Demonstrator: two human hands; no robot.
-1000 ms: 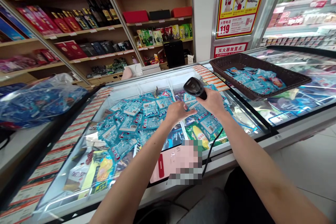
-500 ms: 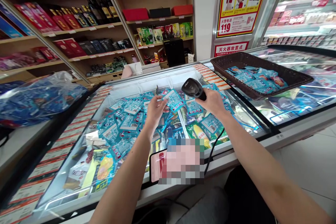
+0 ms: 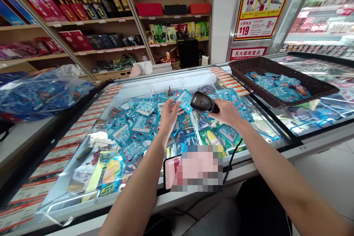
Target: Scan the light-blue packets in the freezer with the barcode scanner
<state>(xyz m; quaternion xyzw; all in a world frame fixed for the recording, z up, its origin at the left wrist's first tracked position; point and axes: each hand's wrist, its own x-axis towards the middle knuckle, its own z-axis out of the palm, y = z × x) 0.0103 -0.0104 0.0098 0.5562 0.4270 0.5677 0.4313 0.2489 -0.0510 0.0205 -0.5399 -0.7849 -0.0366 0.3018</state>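
- The left hand [image 3: 170, 114] has its grip closed in a pinch: thumb and fingers nip one blue packet [image 3: 184, 100] near its left edge, lifted above the loose packets [image 3: 143, 118].
- The right hand [image 3: 227, 111] wraps its grip around the handle of a black scanner [image 3: 203, 102], whose broad head points left, just beside the pinched packet; whether the two touch, I cannot tell.
- The blue packet is over the middle of the chest freezer [image 3: 243, 169], near the white wire divider [image 3: 195, 127], with a pale printed panel facing up.
- It looks light and thin, a sealed film pouch that probably bends easily and feels slick. The contents are hidden, so how fragile they are is unclear.
- An edge or corner seam seems the best place to take hold: a light pinch there should leave the printed panel uncovered and the film flat, while a squeeze across the middle would likely crease it.
- The scanner appears rigid and somewhat heavier, best held by the handle; its black cord [image 3: 233, 156] hangs down past the freezer's front edge and could tug.
- A phone [image 3: 172, 171], partly blurred out, lies at that edge.
- More packets [image 3: 284, 89] lie in the brown basket [image 3: 325, 85] to the right, and a clear plastic bag [image 3: 47, 92] of blue packaging rests on the desk [image 3: 30, 136] at left.
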